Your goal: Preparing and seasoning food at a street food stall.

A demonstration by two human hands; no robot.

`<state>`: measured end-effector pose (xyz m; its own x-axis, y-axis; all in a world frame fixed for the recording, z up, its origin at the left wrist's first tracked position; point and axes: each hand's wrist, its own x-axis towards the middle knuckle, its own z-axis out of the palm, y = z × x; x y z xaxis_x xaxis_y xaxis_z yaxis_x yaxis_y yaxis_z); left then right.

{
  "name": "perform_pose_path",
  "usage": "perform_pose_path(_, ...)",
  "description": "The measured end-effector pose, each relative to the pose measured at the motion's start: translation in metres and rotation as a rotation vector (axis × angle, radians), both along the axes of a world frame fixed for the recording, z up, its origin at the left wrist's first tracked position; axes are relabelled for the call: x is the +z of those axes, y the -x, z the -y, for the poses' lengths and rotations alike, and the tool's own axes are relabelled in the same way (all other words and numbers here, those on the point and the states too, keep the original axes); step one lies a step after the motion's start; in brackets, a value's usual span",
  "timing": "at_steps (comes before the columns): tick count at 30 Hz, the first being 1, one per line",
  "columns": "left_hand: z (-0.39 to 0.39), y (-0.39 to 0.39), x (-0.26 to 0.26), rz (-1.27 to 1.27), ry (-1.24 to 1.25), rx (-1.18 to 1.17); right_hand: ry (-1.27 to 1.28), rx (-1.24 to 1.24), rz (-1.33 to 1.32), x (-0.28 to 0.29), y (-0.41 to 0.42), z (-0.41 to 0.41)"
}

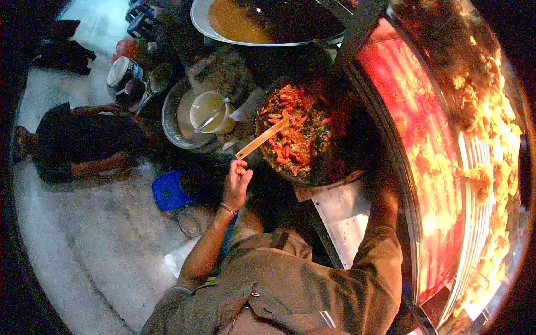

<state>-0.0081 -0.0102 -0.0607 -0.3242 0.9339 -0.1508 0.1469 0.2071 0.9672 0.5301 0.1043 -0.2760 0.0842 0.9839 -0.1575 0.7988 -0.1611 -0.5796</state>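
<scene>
A dark wok (268, 163) holds red-orange food (293, 125), with pieces of what may be chilli or tomato among dark bits. A flat wooden spatula (261, 139) leans in it, its handle pointing at my left hand (238, 184). My left fingers are loosely curled at the handle's end, thumb apart; the whole end, with its hole, stays visible. A beaded bracelet (227, 207) circles that wrist. My right forearm (384, 205) reaches into the dark at the wok's right side, and the hand there is too dark to make out.
Left of the wok, a tub (209, 109) of pale liquid with a metal utensil stands in a basin (169, 121). Beyond lies a large pan (201, 25) of brown liquid. A flame-patterned lit panel (431, 167) borders the right. Another person (90, 142) stands left, near a blue stool (169, 190).
</scene>
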Motion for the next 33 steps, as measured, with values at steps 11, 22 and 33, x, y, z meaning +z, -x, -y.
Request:
perform_pose_path(11,-0.053,-0.004,-0.007,0.028,-0.079,-0.017,0.023,0.045,0.201,0.042,0.026,-0.002)
perform_pose_path(22,-0.093,0.026,0.0,-0.041,-0.262,-0.235,0.081,-0.059,0.547,0.159,0.128,-0.08)
perform_pose_path(33,-0.188,0.039,0.076,-0.553,-0.554,-0.552,-0.598,-0.18,0.297,0.255,0.267,0.024)
